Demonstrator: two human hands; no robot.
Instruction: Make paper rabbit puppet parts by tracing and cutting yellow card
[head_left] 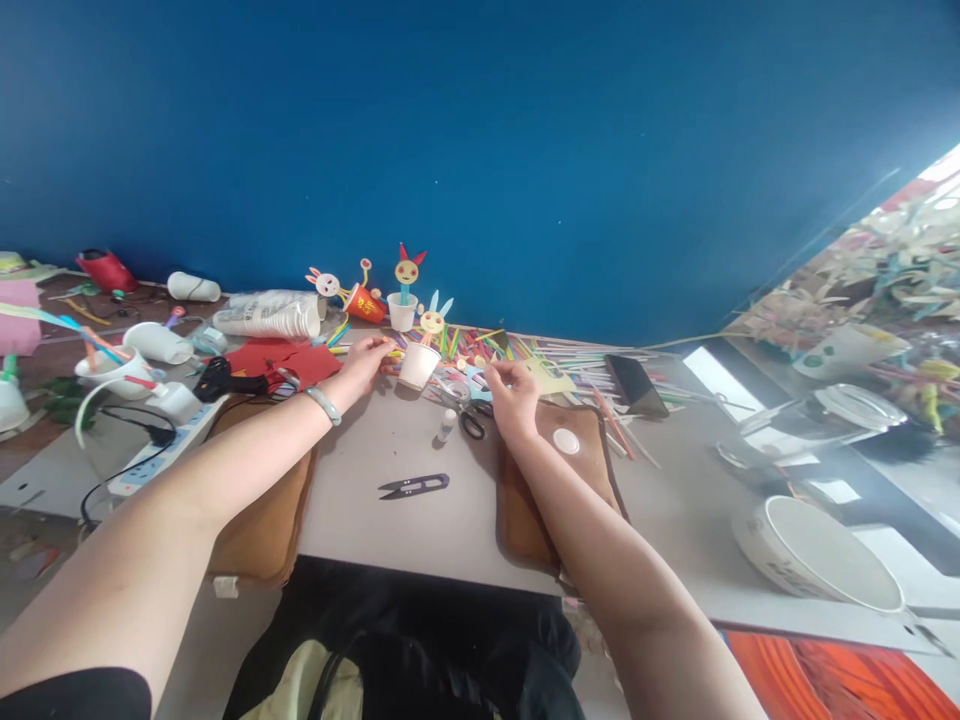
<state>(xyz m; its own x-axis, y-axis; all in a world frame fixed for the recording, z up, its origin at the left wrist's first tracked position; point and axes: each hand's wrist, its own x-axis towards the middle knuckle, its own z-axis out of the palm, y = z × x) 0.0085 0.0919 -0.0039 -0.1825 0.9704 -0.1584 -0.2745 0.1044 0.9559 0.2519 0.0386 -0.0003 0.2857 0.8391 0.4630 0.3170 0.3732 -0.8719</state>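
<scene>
A white paper cup [418,368] stands slightly tilted on the table, with a paper rabbit face [432,321] with pale blue ears rising from it. Just left of the cup is my left hand [363,366], its fingertips pinched together; a small orange bit shows there, too small to name. My right hand [514,397] is over the right side, thumb and fingers brought together above black-handled scissors [472,425]; what they hold, if anything, I cannot make out. Between my arms lie thread snips [414,487] and a small bottle [446,426].
Colourful pipe cleaners [540,352] are heaped along the wall. A finished rabbit cup [402,312] and a red cup [365,302] stand behind. On the left are a glue gun [229,382] and power strip [161,455]; on the right, a phone [636,386] and large bowl [825,560].
</scene>
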